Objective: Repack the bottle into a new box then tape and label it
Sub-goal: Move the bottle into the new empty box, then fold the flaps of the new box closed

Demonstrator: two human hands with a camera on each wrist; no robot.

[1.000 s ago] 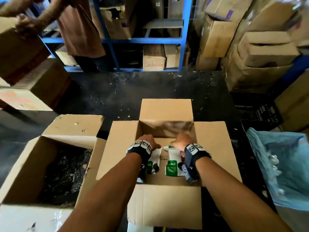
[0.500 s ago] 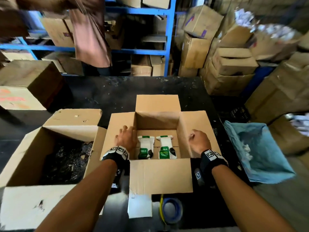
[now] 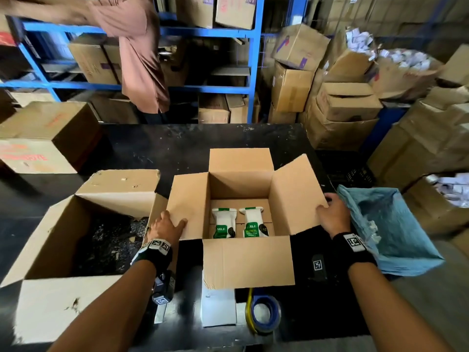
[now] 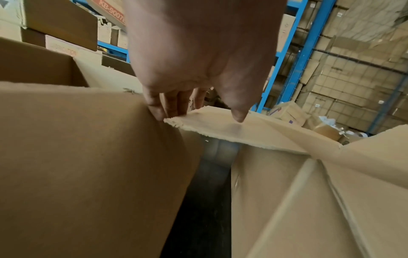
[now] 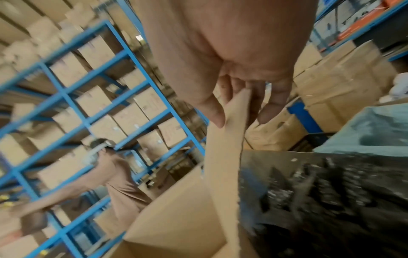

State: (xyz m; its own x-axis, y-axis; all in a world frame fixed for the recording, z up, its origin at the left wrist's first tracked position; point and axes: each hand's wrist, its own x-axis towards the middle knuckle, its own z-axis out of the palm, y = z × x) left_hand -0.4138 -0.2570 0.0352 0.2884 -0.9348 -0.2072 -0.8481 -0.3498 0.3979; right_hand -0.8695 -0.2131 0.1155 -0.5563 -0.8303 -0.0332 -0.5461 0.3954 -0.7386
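Note:
An open cardboard box [image 3: 247,260] stands mid-table with all its flaps spread. Two white bottles with green labels [image 3: 224,223] [image 3: 253,222] lie side by side on its floor. My left hand [image 3: 167,226] pinches the near corner of the left flap [image 3: 187,204], thumb on top. In the left wrist view the left hand [image 4: 198,111] has its fingers under that flap's edge [image 4: 220,125]. My right hand [image 3: 333,214] grips the outer edge of the right flap [image 3: 294,196], which tilts upward. In the right wrist view the right hand [image 5: 240,111] pinches that flap [image 5: 223,157] between thumb and fingers.
A roll of blue tape [image 3: 265,313] and a white label sheet [image 3: 219,307] lie at the table's near edge. A larger open box [image 3: 50,301] with dark filling sits left. A blue-lined bin [image 3: 396,232] stands right. Another person [image 3: 137,54] works at blue shelving behind.
Both hands have come out of the box, away from the bottles, and taken hold of the side flaps. The right flap has lifted. The view has pulled back.

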